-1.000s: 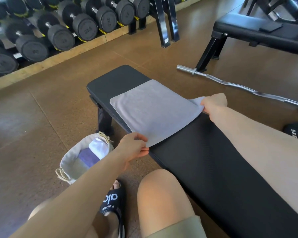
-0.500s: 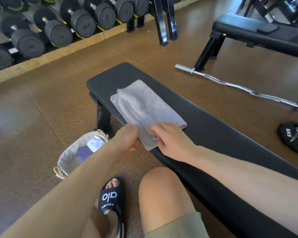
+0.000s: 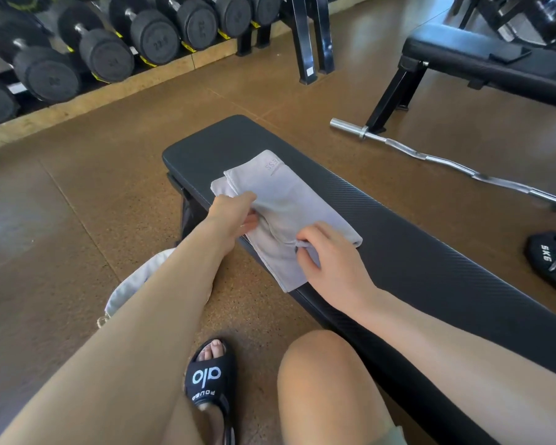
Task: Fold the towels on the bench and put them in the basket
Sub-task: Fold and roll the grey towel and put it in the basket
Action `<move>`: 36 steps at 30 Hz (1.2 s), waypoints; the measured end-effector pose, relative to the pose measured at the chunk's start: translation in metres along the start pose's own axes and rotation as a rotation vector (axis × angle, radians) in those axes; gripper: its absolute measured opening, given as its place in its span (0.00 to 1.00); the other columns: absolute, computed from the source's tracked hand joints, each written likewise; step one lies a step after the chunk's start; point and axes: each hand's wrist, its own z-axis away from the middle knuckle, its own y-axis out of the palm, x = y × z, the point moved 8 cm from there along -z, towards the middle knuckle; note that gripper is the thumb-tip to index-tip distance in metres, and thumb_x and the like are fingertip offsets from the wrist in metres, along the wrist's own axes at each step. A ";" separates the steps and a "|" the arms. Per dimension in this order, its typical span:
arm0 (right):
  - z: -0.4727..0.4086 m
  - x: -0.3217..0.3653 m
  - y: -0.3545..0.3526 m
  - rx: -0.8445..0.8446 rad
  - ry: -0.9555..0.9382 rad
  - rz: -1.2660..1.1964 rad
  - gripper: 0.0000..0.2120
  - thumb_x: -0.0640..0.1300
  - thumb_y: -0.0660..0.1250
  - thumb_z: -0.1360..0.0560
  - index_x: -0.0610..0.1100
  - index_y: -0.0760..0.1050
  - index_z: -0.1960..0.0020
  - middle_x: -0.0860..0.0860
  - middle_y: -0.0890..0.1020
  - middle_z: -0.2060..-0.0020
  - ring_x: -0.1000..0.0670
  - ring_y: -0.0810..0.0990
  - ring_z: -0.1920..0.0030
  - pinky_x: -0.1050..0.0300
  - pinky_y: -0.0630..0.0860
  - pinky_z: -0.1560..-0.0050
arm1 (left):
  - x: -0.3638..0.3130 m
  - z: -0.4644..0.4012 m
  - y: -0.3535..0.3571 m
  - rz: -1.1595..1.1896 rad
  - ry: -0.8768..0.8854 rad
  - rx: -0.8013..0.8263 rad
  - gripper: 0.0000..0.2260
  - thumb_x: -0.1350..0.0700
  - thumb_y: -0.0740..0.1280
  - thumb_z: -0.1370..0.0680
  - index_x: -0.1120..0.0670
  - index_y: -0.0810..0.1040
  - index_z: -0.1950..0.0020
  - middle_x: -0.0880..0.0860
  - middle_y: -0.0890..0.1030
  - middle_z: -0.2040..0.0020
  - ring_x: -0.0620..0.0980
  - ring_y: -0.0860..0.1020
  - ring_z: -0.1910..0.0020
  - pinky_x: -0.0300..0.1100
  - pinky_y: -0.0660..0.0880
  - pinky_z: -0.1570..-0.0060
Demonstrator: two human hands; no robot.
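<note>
A light grey towel (image 3: 283,200), folded in half, lies across the far part of the black bench (image 3: 414,252). My left hand (image 3: 235,213) grips the towel's left edge near the bench side. My right hand (image 3: 325,252) pinches a bunched piece of the towel's near end. The pale fabric basket (image 3: 135,284) stands on the floor left of the bench, mostly hidden behind my left forearm.
A dumbbell rack (image 3: 109,46) lines the far left wall. A curl bar (image 3: 446,159) and a 5 kg plate (image 3: 549,264) lie on the floor to the right. A second bench (image 3: 482,65) stands at the back right. My sandalled foot (image 3: 211,380) is beside the basket.
The towel was spread wide and held by both corners; my right hand brought its corner over to the left, folding it in half. Both hands have now taken new holds on the folded towel.
</note>
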 end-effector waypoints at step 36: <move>0.038 0.004 0.013 0.097 -0.247 0.223 0.06 0.34 0.62 0.24 0.41 0.76 0.53 0.48 0.77 0.50 0.44 0.75 0.52 0.50 0.71 0.47 | -0.011 -0.024 -0.034 -0.506 0.251 -0.095 0.30 0.59 0.70 0.24 0.50 0.65 0.24 0.51 0.70 0.29 0.51 0.82 0.53 0.47 0.83 0.51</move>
